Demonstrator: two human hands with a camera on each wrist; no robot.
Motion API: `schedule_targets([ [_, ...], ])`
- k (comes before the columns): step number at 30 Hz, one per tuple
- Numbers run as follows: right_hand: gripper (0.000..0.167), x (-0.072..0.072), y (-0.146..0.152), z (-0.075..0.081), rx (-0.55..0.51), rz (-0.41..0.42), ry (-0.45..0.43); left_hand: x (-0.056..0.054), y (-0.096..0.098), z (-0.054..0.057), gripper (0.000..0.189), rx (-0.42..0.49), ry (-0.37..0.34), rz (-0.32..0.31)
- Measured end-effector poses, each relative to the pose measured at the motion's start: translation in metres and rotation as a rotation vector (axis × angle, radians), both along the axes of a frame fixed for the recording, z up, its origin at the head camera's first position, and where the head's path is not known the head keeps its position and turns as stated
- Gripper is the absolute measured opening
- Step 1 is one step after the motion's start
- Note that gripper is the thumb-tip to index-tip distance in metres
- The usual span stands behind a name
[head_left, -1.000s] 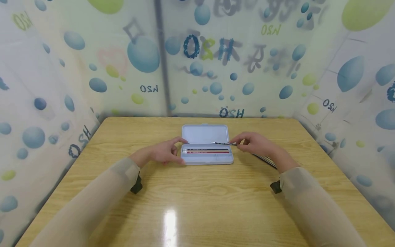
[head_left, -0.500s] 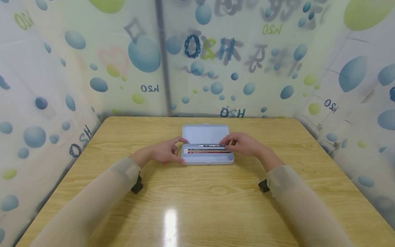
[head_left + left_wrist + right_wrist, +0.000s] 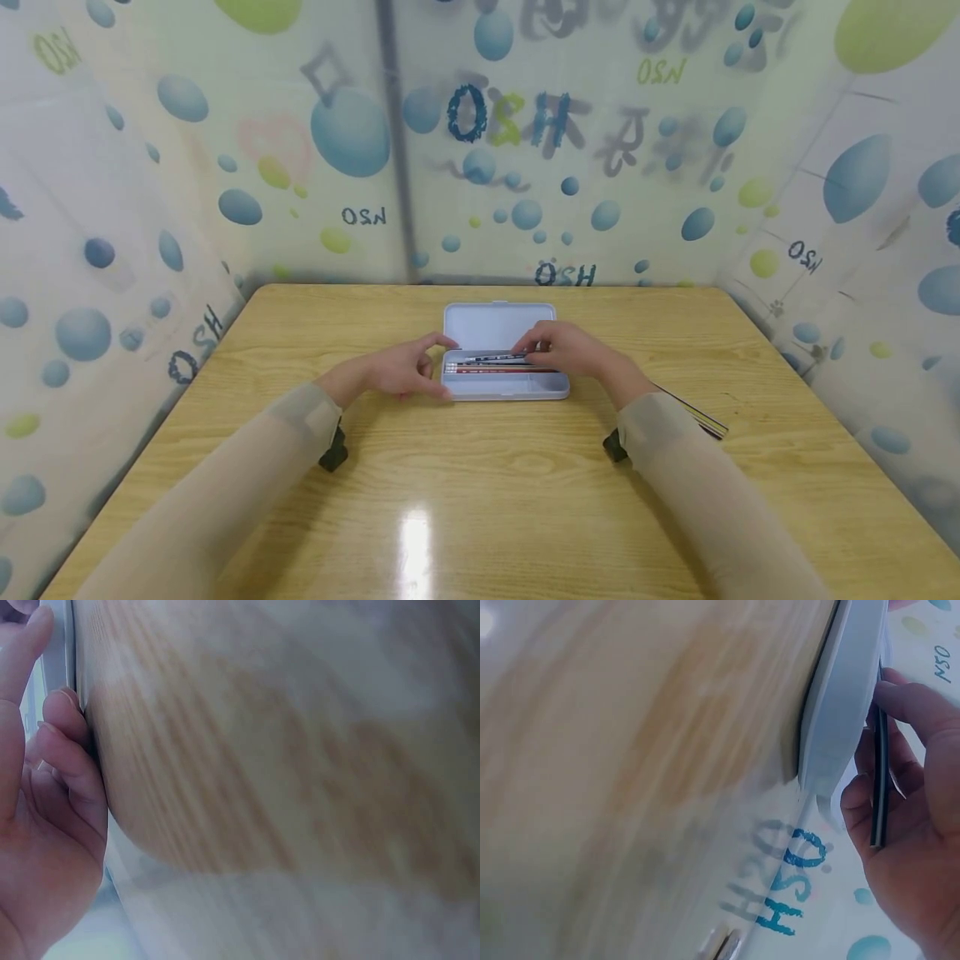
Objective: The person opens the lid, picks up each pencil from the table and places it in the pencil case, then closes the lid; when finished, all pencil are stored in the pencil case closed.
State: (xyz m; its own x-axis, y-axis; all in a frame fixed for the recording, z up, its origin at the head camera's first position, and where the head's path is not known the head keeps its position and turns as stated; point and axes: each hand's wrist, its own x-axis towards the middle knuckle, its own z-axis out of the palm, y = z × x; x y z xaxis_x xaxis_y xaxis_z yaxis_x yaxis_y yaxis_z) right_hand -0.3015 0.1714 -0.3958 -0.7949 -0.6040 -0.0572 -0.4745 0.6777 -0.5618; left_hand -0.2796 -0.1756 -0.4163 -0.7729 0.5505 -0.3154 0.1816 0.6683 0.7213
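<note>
A white pencil case lies with its lid folded back. My left hand holds its left end, thumb at the front corner and index finger near the hinge. My right hand pinches a dark patterned pencil over the back of the case, slightly slanted. In the right wrist view the dark pencil runs between thumb and fingers, its rear end by the palm. Several pencils, one of them red, lie side by side in the case. In the left wrist view, the left fingers curl beside the case.
More pencils lie on the wooden table beyond the right forearm, partly hidden by the sleeve. A small divider marks off the case's front right compartment. Patterned curtains stand around the table's back and sides.
My right hand has moved left with the pencil, from beside the case to over its back part. The pencils on the table show again beyond the sleeve. The left hand stays put.
</note>
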Motion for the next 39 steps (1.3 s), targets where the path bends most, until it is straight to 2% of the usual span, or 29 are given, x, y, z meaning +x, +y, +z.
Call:
schedule_targets([
  [15, 0.025, -0.005, -0.03, 0.005, 0.094, 0.067, 0.033, -0.002, 0.0, -0.001, 0.093, 0.002, -0.003, 0.005],
  [22, 0.024, -0.005, -0.034, 0.004, 0.127, 0.057, 0.053, -0.001, 0.0, -0.001, 0.094, 0.007, -0.007, -0.002],
  [29, 0.022, -0.001, -0.016, 0.002, 0.089, 0.002, 0.025, -0.002, 0.0, -0.002, 0.094, 0.008, -0.004, -0.002],
  [33, 0.02, 0.005, 0.003, 0.003, 0.056, -0.018, 0.039, -0.001, 0.0, -0.001, 0.093, 0.008, -0.006, -0.002],
  [39, 0.021, 0.016, 0.033, 0.007, 0.023, -0.074, 0.003, -0.001, -0.001, -0.001, 0.093, 0.009, -0.007, 0.0],
])
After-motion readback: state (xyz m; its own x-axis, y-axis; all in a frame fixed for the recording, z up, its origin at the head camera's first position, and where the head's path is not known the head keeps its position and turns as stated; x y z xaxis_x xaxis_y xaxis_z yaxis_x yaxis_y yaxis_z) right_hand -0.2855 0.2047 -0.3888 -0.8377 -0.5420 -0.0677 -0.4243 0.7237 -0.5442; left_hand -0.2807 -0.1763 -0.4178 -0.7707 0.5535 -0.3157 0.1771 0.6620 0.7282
